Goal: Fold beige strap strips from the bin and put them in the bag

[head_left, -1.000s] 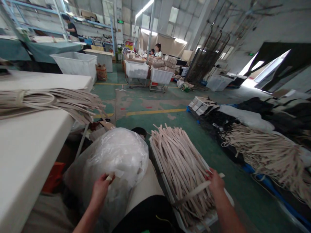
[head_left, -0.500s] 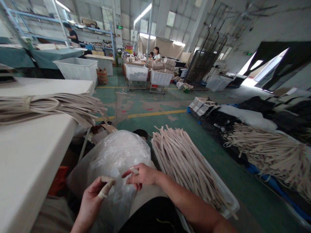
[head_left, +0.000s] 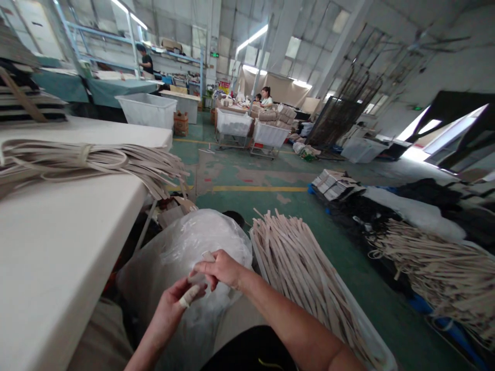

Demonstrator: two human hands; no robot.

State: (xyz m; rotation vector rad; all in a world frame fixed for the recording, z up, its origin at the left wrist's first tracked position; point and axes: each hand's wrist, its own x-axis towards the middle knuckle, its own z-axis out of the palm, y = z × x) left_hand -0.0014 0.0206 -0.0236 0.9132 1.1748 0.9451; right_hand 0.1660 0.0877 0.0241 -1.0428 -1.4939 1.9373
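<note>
Our left hand (head_left: 174, 304) and right hand (head_left: 224, 270) meet at the fingertips, fingers curled and nearly together, though we cannot tell whether anything is pinched between them. Just behind them bulges a clear, crinkled plastic bag (head_left: 174, 263); at three o'clock, long flat beige strips (head_left: 305, 278) fill a white plastic crate (head_left: 371, 322), and at eleven a tied beige bundle (head_left: 116, 159) lies on a white-topped table (head_left: 88, 221).
</note>
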